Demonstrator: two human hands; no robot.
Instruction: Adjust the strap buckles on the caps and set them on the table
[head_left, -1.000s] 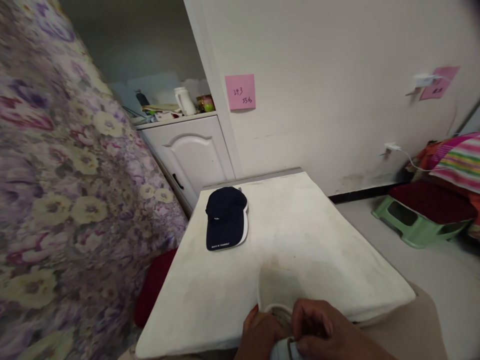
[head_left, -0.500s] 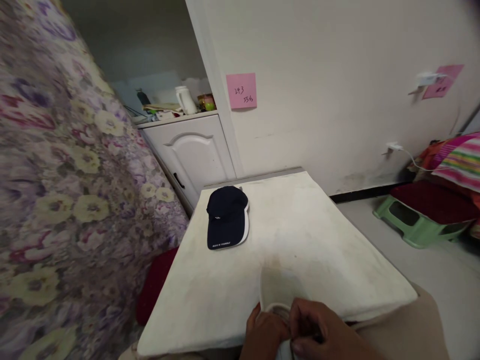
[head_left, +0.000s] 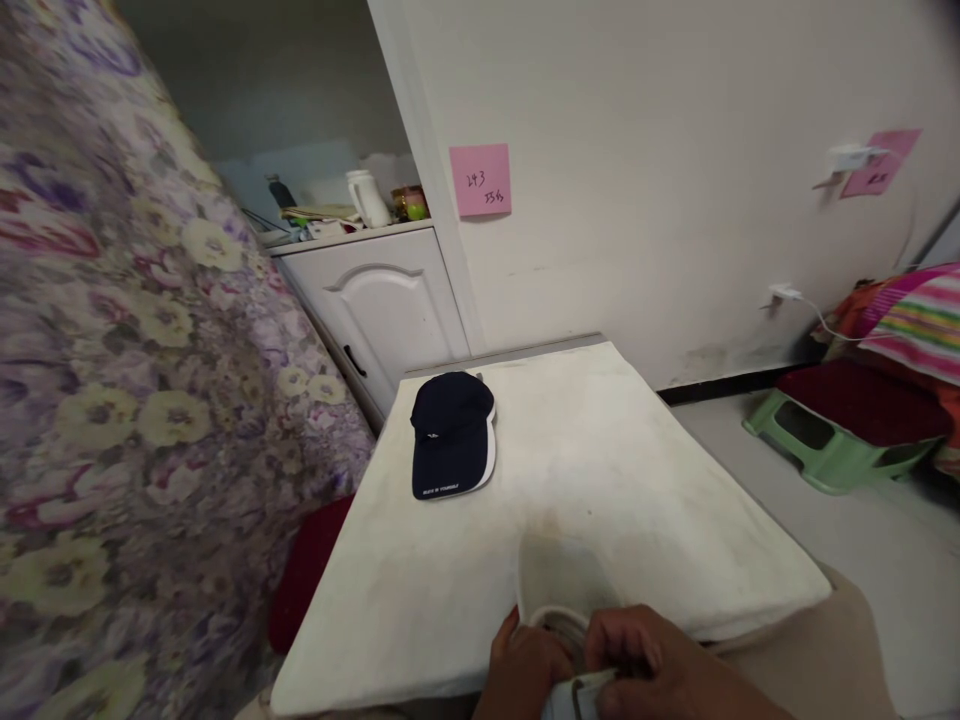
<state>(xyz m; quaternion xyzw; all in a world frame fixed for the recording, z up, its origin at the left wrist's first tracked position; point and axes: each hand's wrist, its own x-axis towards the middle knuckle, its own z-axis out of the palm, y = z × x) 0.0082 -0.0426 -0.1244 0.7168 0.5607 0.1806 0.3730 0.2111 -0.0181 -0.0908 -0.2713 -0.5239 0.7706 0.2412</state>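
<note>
Down at the near edge of the white worktop (head_left: 600,470), the left hand (head_left: 529,668) and right hand (head_left: 645,665) meet, both pinching a pale cap (head_left: 559,590) by its back strap, its brim lying flat on the worktop so the surface steadies it. Well apart, a dark navy cap (head_left: 452,432) rests near the far left corner, beside a floral cloth (head_left: 150,380).

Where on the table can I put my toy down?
The table has bare room right of the dark cap, out to its right edge, and in front of the cap at the near left. It is crowded at the near edge, where the left hand and right hand hold a pale cap.
</note>
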